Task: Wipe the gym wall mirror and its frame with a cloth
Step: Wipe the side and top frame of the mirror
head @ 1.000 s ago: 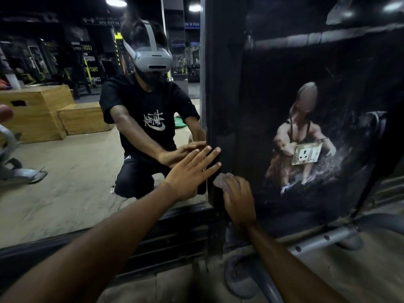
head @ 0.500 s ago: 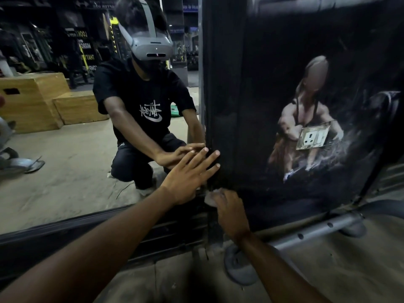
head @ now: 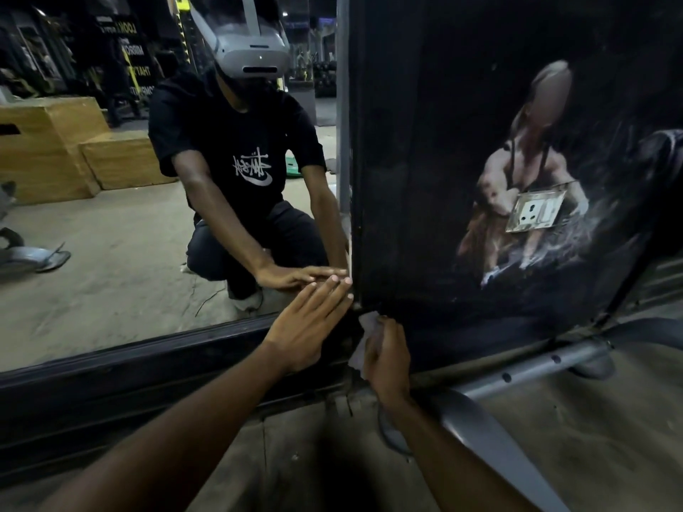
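The mirror (head: 111, 253) is a large smooth pane set low on the wall. Its frame (head: 148, 358) is a broad black rail that runs along the bottom edge and rises toward the lower right corner, where it meets a dark upright edge.

The left hand (head: 310, 327) lies flat on the glass just beside that corner. Its fingers are straight and close together, holding nothing, and their tips touch the tips of the reflected hand (head: 295, 277).

The right hand (head: 388, 358) is right at the corner, just apart from the left. Its fingers curl round a pale, crumpled cloth (head: 367, 322) and press it against the foot of the frame where the rail and the upright join.

To the right of the corner stands a matt black poster panel (head: 425, 142) with a printed figure and a square metal socket plate (head: 537, 210). A round grey metal tube (head: 517, 371) with small holes runs along the panel's bottom edge and bends close past the right wrist, so there is little room on that side.

The floor (head: 591, 419) is rough, dusty concrete. The glass to the left is open and unobstructed, and it reflects pale wooden boxes (head: 44, 149) with square edges.
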{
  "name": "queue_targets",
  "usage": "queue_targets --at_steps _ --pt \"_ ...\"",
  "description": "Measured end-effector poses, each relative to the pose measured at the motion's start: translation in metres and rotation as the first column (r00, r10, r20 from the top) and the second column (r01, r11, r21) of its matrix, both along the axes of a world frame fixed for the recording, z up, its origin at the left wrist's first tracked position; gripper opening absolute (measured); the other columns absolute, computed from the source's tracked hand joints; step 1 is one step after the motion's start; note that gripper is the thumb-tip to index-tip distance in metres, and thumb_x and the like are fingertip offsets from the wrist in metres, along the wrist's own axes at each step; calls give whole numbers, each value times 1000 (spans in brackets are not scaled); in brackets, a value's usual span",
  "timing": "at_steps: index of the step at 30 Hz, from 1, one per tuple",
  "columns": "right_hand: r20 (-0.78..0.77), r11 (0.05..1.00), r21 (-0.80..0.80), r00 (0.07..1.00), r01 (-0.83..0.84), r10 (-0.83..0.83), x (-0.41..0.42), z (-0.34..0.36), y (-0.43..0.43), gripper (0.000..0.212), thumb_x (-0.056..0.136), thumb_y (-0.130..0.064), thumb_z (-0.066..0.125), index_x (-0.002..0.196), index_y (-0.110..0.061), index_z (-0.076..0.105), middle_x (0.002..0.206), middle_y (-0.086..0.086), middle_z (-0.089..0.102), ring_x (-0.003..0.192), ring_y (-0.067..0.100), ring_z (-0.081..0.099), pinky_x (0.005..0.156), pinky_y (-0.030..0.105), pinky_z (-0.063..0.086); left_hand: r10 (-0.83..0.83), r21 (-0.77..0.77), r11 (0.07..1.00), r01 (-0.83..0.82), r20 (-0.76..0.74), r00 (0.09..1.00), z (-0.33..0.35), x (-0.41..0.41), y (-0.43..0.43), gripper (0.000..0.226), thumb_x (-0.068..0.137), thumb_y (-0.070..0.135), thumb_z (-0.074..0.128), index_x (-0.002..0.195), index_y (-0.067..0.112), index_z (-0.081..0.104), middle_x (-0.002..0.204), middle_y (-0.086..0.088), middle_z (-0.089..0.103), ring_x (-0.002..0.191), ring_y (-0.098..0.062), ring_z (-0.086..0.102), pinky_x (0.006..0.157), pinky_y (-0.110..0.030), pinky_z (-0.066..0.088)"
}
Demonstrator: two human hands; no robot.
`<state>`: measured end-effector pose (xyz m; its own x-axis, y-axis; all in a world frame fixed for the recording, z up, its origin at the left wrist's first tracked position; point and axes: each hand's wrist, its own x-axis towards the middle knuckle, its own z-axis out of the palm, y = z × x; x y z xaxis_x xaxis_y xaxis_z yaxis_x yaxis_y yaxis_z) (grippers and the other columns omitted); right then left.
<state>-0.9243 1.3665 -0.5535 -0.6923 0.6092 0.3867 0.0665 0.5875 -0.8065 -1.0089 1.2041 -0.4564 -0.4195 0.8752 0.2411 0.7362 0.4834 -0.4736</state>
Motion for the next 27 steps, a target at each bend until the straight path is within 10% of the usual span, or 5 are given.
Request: queue_targets --at_steps 6,14,27 --pt "429 965 113 888 -236 166 31 52 -6 17 94 -27 55 110 -26 61 108 -2 59 104 23 59 87 34 46 94 -55 995 -83 272 958 31 34 -42 85 68 26 69 150 16 48 163 -14 34 148 -33 37 119 -48 32" --pt "453 945 78 855 -319 251 81 266 -53 30 93 -35 63 122 -36 65 113 -6 63 99 20 64 79 33 48 285 74 898 -435 656 699 219 94 -111 49 93 35 41 137 25 59 138 0 61 124 -24 57 103 -38 41" --pt "164 841 238 873 -486 459 73 696 -145 39 96 -35 65 134 -25 61 123 0 62 109 22 62 87 36 52 333 395 725 -564 516 789 648 130 -207 40 96 34 49 128 19 68 125 -6 72 111 -32 67 91 -43 54"
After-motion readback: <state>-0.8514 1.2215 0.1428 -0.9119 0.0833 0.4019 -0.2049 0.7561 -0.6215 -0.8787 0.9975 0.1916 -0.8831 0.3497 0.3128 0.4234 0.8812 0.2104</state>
